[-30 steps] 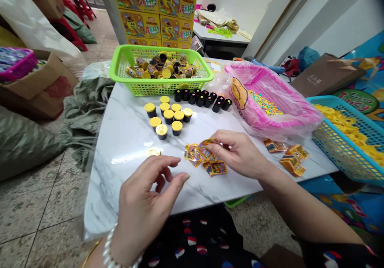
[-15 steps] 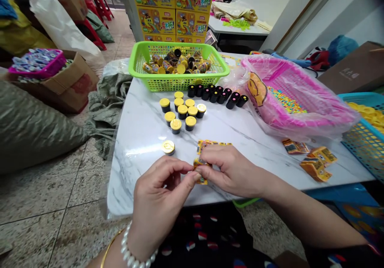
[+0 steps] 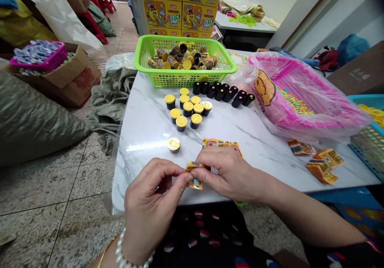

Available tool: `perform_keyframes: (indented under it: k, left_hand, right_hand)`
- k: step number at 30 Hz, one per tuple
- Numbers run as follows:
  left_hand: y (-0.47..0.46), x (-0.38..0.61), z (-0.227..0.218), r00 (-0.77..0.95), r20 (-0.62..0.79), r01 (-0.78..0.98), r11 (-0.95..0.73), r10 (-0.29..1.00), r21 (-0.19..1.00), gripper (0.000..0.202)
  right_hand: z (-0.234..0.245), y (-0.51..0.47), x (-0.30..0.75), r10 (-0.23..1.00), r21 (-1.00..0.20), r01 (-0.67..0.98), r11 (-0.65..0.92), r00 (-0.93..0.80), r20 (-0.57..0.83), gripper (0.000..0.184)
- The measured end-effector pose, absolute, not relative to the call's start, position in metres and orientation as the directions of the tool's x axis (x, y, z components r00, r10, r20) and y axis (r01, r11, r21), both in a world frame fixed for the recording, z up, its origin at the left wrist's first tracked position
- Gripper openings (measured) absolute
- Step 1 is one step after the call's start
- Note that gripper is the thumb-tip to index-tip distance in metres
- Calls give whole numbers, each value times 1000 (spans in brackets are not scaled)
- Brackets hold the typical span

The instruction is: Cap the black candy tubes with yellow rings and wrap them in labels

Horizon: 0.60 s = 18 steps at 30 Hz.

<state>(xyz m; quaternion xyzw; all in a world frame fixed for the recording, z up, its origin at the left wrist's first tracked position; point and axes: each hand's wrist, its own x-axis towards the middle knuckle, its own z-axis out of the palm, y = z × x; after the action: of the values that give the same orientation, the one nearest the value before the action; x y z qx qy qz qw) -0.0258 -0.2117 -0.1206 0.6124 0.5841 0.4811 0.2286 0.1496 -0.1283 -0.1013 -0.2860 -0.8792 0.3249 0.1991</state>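
With my left hand and right hand, I'm pinching a light, floppy printed packet at its edge, gripping softly because it's bending easily.

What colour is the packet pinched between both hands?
The printed packet is mainly orange-yellow with a white barcode patch; best in the head view.

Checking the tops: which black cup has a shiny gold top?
The black cup standing alone nearest the left hand; the other yellow tops, grouped farther off, look matte.
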Motion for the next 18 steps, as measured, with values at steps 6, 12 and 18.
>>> perform_keyframes:
  k: [6,12,18]
  left_hand:
    - [-217,-28,-120,-240,315,492,-164,918,855,22]
    - [-219,-26,-114,-172,303,535,-169,937,828,8]
    - [-223,-22,-113,-216,138,414,-37,967,910,2]
  right_hand:
    - [-102,-128,149,581,-692,350,631,-805,122,36]
    - [-104,-132,145,565,-606,362,708,-806,178,31]
    - [-109,-134,143,560,-590,356,725,-803,204,26]
